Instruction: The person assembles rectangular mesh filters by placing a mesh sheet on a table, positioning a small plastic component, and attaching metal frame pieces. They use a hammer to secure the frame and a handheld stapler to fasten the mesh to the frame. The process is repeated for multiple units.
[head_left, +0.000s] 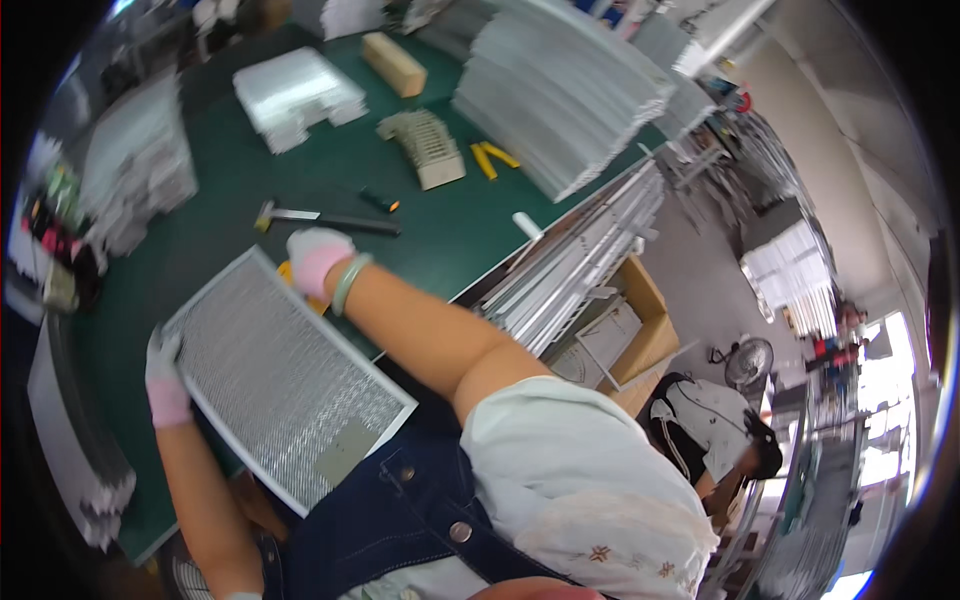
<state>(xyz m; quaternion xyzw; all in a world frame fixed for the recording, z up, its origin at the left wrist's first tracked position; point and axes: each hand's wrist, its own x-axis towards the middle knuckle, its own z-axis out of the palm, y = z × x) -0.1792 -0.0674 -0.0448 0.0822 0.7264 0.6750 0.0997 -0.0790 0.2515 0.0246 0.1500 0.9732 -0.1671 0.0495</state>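
Observation:
A rectangular metal mesh panel with a pale aluminium frame lies tilted in front of me, its near end against my apron. My left hand, in a white and pink glove, grips the panel's left edge. Just beyond the panel's right edge, my right hand, gloved alike, is closed over a yellow object. Most of that object is hidden beneath the palm, so its kind does not show. A hammer with a dark handle lies beyond my right hand, beside a small dark tool with an orange end.
On the green table stand stacked metal sheets, a wooden block, a beige slotted piece and yellow-handled pliers. A tall stack of panels is behind. Metal strips lie right; a person bends nearby.

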